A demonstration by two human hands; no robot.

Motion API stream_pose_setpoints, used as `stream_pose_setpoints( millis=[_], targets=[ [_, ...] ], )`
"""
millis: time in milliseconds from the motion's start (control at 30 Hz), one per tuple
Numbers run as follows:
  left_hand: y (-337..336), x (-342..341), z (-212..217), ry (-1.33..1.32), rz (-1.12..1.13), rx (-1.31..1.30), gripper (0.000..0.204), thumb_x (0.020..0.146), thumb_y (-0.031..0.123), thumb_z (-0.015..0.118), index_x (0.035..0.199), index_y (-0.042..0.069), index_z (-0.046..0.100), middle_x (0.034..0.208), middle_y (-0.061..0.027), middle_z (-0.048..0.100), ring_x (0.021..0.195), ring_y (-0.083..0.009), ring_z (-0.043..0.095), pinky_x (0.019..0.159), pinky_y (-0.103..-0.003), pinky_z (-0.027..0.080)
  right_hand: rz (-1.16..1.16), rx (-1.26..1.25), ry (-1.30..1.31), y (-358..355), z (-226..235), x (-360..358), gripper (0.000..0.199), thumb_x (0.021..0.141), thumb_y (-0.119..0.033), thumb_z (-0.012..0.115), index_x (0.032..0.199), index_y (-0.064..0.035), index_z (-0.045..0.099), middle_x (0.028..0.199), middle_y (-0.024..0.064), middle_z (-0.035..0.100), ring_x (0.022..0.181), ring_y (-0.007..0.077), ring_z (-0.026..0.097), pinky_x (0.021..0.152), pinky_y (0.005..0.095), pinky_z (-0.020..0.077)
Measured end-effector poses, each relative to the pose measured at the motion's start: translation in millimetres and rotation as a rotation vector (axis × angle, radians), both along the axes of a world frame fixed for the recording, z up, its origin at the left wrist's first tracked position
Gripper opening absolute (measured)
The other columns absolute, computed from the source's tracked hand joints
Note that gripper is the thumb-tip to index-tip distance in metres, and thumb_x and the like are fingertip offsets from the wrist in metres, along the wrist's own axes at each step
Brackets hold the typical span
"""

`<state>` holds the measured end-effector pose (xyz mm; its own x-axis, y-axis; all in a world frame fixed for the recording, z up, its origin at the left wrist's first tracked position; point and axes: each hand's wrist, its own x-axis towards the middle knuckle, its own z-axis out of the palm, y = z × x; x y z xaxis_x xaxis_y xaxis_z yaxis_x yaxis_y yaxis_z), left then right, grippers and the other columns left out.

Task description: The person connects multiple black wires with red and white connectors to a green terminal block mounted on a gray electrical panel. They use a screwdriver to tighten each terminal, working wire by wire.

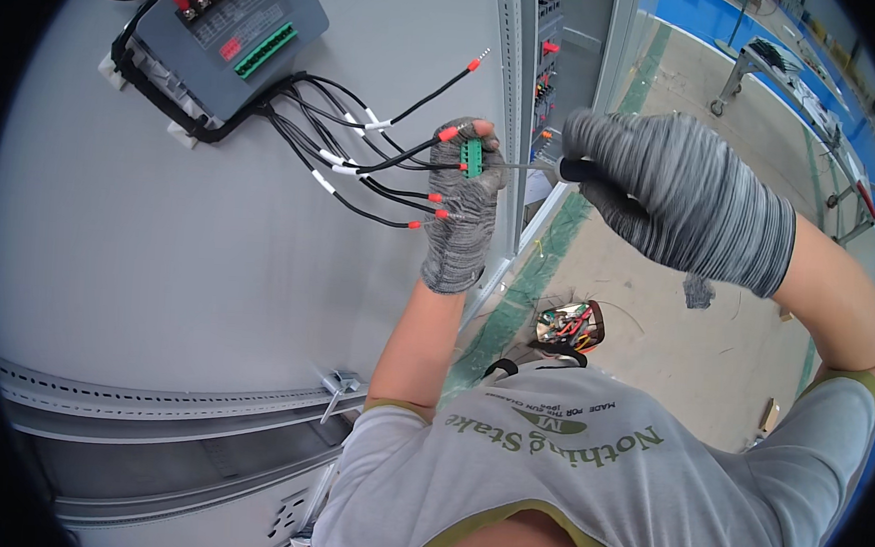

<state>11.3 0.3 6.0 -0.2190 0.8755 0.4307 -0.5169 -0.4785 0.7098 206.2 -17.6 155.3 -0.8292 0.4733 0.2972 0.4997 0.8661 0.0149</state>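
Note:
My left hand [461,210], in a grey knit glove with bare fingertips, grips a small green terminal block [473,158]. One black wire with a red ferrule [449,134] lies by its fingers, and another red ferrule meets the block's left side. My right hand [683,193], gloved alike, is closed round the black handle of a screwdriver [570,169]. Its thin shaft points left, the tip reaching the terminal block. Several more black wires [378,188] with white sleeves and red ferrules hang loose beside my left hand; one [428,102] sticks out above it.
The wires run from a grey device [233,45] with a green socket, mounted on a grey cabinet panel [206,289]. A perforated metal upright [509,87] stands just right of my left hand. On the floor sits a container of coloured wires [571,325]. A wheeled cart [799,100] stands at the far right.

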Motion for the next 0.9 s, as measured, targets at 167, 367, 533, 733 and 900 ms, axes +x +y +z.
stream_pose_setpoints(
  millis=[167,367,533,733,900],
  targets=[
    [-9,6,11,-0.122,-0.103,-0.025,0.050,0.068,-0.016,0.050,0.113,0.007,0.054,0.100,-0.0049,0.050,0.081,-0.0107,0.049,0.070,-0.022,0.045,0.197,0.535,-0.146,-7,-2,2,0.035,0.070,-0.017,0.063,0.104,-0.0077,0.063,0.089,0.0064,0.062,0.078,0.0215,0.061,0.061,0.0339,0.0501],
    [-7,-2,8,-0.133,-0.185,0.025,0.050,0.070,-0.018,0.050,0.112,0.009,0.053,0.097,-0.0039,0.051,0.080,-0.0093,0.050,0.067,-0.023,0.046,0.336,0.546,-0.070,-7,-3,1,0.031,0.070,-0.017,0.063,0.100,-0.0070,0.065,0.088,0.0055,0.062,0.081,0.0229,0.061,0.061,0.0344,0.0510],
    [-9,4,7,-0.087,-0.123,0.067,0.051,0.068,-0.013,0.049,0.115,0.005,0.053,0.101,-0.0060,0.048,0.082,-0.0109,0.048,0.074,-0.021,0.044,0.113,0.302,-0.108,-6,1,3,0.029,0.075,-0.016,0.062,0.102,-0.0056,0.062,0.086,0.0094,0.061,0.077,0.0278,0.063,0.062,0.0375,0.0515],
    [-7,4,8,-0.074,-0.080,0.055,0.049,0.070,-0.010,0.054,0.116,0.006,0.052,0.101,-0.0049,0.049,0.091,-0.0125,0.051,0.084,-0.025,0.047,0.022,0.293,-0.190,-18,4,-3,0.027,0.080,-0.013,0.058,0.106,-0.0046,0.061,0.086,0.0116,0.061,0.068,0.0271,0.063,0.055,0.0375,0.0503],
    [-7,3,9,-0.133,-0.147,0.068,0.047,0.069,-0.013,0.055,0.112,0.007,0.054,0.098,-0.0043,0.050,0.083,-0.0107,0.050,0.072,-0.024,0.044,-0.045,0.338,-0.240,-29,3,-7,0.030,0.080,-0.016,0.058,0.108,-0.0042,0.060,0.091,0.0112,0.061,0.069,0.0258,0.064,0.056,0.0358,0.0510]
  ],
)
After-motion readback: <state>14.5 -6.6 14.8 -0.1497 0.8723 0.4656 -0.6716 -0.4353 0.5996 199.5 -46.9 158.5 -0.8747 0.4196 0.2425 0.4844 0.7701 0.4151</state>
